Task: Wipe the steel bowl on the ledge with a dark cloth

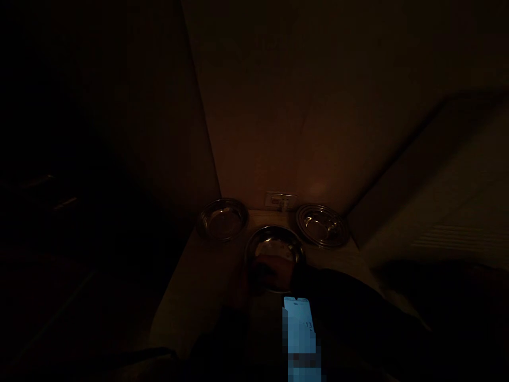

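Note:
The view is very dark. A shiny metal bowl [274, 245] rests on the small table, in the middle. My right hand [278, 271] reaches in from the right in a dark sleeve and lies over the near part of this bowl; its fingers are lost in shadow. A dim shape at the bowl's left side seems to be my left hand [240, 281], too dark to make out its fingers. Just below the bowl a phone [300, 323] glows with its screen lit, its lower part blurred out.
Another metal dish [222, 222] stands at the back left of the light table [186, 297]. At the back right are stacked metal dishes [321, 225]. A wall socket [281, 200] with a plug sits behind them, low on the wall. Dark walls rise at the back and right.

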`<action>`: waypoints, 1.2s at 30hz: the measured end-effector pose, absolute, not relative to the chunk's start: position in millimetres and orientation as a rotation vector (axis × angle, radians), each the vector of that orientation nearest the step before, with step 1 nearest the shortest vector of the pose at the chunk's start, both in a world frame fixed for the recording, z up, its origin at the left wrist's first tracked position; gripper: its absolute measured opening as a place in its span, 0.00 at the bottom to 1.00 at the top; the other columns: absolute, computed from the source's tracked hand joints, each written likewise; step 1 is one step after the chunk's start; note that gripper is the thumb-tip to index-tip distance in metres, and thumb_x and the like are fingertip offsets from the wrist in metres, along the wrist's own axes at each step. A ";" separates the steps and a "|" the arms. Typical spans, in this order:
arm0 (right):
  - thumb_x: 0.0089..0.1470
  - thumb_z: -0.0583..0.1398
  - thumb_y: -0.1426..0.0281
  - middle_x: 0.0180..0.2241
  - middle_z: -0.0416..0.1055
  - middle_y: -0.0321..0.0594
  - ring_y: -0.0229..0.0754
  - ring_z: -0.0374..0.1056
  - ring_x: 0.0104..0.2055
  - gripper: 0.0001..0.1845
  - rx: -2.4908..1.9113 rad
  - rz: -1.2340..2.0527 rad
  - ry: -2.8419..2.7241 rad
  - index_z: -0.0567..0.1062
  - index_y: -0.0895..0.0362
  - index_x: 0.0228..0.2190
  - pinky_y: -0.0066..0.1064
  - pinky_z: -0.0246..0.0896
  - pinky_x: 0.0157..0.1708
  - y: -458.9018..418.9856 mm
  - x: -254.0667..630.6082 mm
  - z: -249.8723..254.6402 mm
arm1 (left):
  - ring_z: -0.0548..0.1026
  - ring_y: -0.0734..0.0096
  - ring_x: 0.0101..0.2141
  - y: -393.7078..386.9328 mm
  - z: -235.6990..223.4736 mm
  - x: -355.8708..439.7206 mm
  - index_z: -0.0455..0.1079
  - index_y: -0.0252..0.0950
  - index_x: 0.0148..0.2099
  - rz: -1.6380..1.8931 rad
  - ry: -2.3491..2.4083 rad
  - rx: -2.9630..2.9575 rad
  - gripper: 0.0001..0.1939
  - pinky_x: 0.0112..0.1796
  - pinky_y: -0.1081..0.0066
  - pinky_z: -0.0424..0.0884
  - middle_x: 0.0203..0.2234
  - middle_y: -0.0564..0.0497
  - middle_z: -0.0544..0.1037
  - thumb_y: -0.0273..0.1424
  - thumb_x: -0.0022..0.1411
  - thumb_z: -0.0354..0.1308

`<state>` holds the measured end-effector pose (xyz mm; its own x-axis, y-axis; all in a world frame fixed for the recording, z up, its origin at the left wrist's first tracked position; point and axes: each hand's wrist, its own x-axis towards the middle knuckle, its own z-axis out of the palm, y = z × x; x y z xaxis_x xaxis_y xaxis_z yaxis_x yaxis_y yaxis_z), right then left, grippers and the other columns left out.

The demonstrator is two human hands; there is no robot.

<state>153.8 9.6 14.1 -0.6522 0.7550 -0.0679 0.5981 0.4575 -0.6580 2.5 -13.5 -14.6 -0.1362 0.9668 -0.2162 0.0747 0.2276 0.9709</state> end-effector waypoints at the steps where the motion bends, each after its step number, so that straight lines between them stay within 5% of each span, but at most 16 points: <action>1: 0.47 0.58 0.75 0.44 0.69 0.42 0.42 0.65 0.47 0.22 -1.217 0.900 -2.476 0.67 0.56 0.46 0.35 0.58 0.47 13.1 150.7 12.5 | 0.73 0.59 0.44 -13.4 -14.3 1.3 0.71 0.34 0.45 1.067 1.471 1.034 0.18 0.43 0.65 0.68 0.40 0.43 0.76 0.38 0.56 0.53; 7: 0.53 0.53 0.76 0.50 0.62 0.47 0.49 0.59 0.51 0.19 -1.694 0.504 -2.590 0.65 0.50 0.47 0.44 0.57 0.45 43.8 155.1 13.3 | 0.71 0.59 0.46 -15.5 -3.9 2.8 0.68 0.30 0.48 1.001 1.525 0.999 0.17 0.45 0.64 0.67 0.45 0.41 0.73 0.31 0.58 0.50; 11: 0.55 0.48 0.77 0.50 0.60 0.56 0.54 0.58 0.50 0.18 -1.925 0.398 -2.434 0.64 0.57 0.47 0.48 0.58 0.41 47.9 151.6 16.5 | 0.69 0.59 0.49 -16.3 -1.4 6.8 0.67 0.28 0.50 0.957 1.551 1.005 0.18 0.49 0.63 0.64 0.49 0.39 0.71 0.29 0.59 0.48; 17: 0.51 0.56 0.71 0.45 0.68 0.42 0.42 0.64 0.46 0.17 -1.500 0.712 -2.557 0.67 0.55 0.45 0.33 0.58 0.45 16.7 141.1 12.7 | 0.70 0.59 0.47 -13.0 -1.2 3.1 0.65 0.24 0.51 0.974 1.562 1.003 0.20 0.46 0.66 0.66 0.47 0.37 0.72 0.30 0.60 0.46; 20: 0.45 0.61 0.73 0.44 0.69 0.39 0.46 0.65 0.45 0.15 -1.435 0.798 -2.772 0.73 0.50 0.38 0.38 0.58 0.45 12.1 173.6 17.5 | 0.71 0.58 0.45 -15.1 0.5 3.9 0.68 0.28 0.48 1.010 1.564 1.058 0.18 0.44 0.65 0.67 0.44 0.40 0.74 0.31 0.60 0.47; 27: 0.52 0.52 0.78 0.50 0.60 0.58 0.56 0.59 0.50 0.21 -1.886 0.371 -2.535 0.65 0.57 0.49 0.50 0.58 0.41 41.3 161.1 24.7 | 0.72 0.59 0.45 -19.2 1.6 11.1 0.68 0.28 0.47 0.948 1.605 1.097 0.17 0.44 0.66 0.67 0.44 0.38 0.74 0.29 0.59 0.47; 33: 0.48 0.58 0.72 0.43 0.70 0.38 0.43 0.65 0.45 0.17 -1.400 0.782 -2.643 0.72 0.50 0.42 0.35 0.58 0.46 20.1 147.7 34.3 | 0.71 0.57 0.46 -14.7 6.5 8.0 0.69 0.28 0.47 0.992 1.690 1.094 0.17 0.45 0.65 0.66 0.45 0.37 0.73 0.29 0.59 0.45; 36: 0.44 0.59 0.75 0.43 0.71 0.39 0.46 0.66 0.45 0.17 -1.329 0.802 -2.788 0.75 0.50 0.38 0.37 0.60 0.43 7.6 179.6 56.6 | 0.72 0.57 0.44 -16.0 5.1 6.0 0.68 0.29 0.48 0.992 1.666 1.096 0.18 0.42 0.65 0.68 0.44 0.38 0.74 0.32 0.60 0.45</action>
<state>179.6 7.6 56.6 -0.6521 0.7149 -0.2524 0.7398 0.5270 -0.4183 6.0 -16.0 5.1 -0.2203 0.9455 -0.2397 0.2398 0.2907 0.9263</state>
